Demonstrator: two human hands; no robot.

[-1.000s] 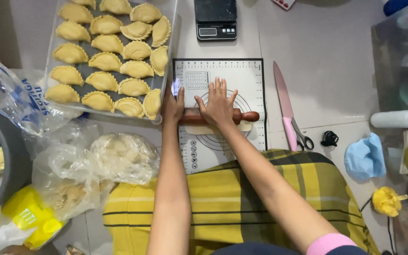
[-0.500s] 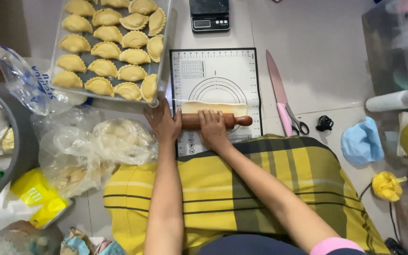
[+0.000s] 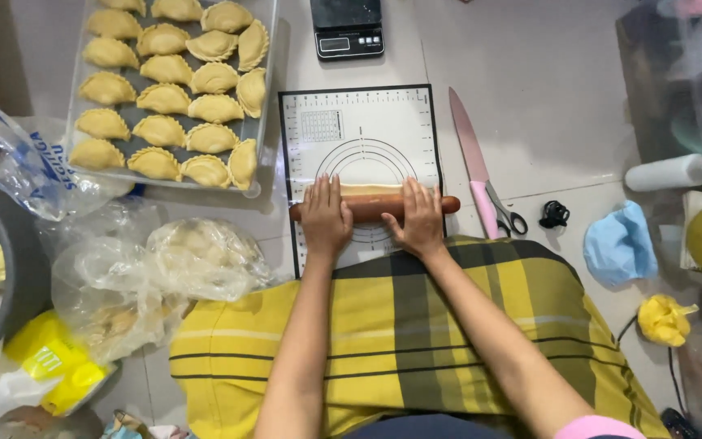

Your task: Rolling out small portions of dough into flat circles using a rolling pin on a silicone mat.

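Rolling pin [image 3: 374,208] lies crosswise on the pastry mat [image 3: 359,122], over the dough; your left hand [image 3: 324,218] and right hand [image 3: 421,219] press flat, open-palmed, equally near.
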